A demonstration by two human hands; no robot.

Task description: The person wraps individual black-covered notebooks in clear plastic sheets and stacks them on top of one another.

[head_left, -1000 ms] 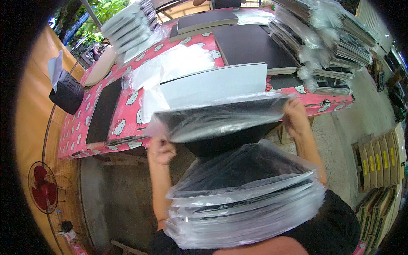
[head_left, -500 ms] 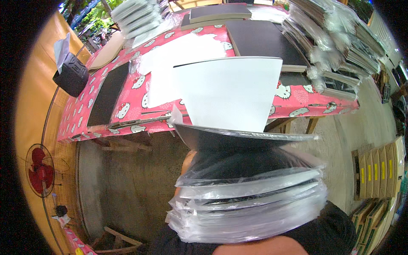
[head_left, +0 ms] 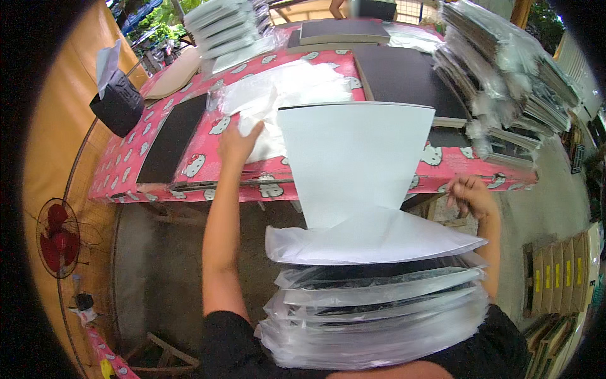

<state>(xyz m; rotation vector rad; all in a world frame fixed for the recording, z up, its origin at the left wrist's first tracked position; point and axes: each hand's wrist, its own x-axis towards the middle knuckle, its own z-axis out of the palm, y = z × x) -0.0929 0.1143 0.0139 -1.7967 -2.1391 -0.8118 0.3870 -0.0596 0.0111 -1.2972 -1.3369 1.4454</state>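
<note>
My left hand [head_left: 237,144] is at the table's front left part, closed on the edge of a clear plastic sleeve [head_left: 262,146] from a loose whitish pile [head_left: 303,85]. Its thumb shows; the other fingertips are partly hidden. My right hand [head_left: 472,197] hangs in the air by the front right table edge, its fingers loosely curled and apart, with nothing visible in them. Between my arms, a white board [head_left: 353,158] stands up behind a stack of plastic-wrapped black boards [head_left: 379,316]. The topmost sleeve [head_left: 372,237] on the stack looks milky white.
The table has a pink patterned cover [head_left: 196,164]. On it lie a black board [head_left: 172,139], a thick black stack [head_left: 404,76] and tall wrapped piles [head_left: 505,69]. A dark bin [head_left: 118,104] stands left, above a red fan [head_left: 60,237]. Boxes [head_left: 558,278] are at right.
Both hands have come into view, the left onto the plastic pile, the right beside the table edge. The dark raised board atop the stack now shows as a whitish sleeve. The view has shifted slightly.
</note>
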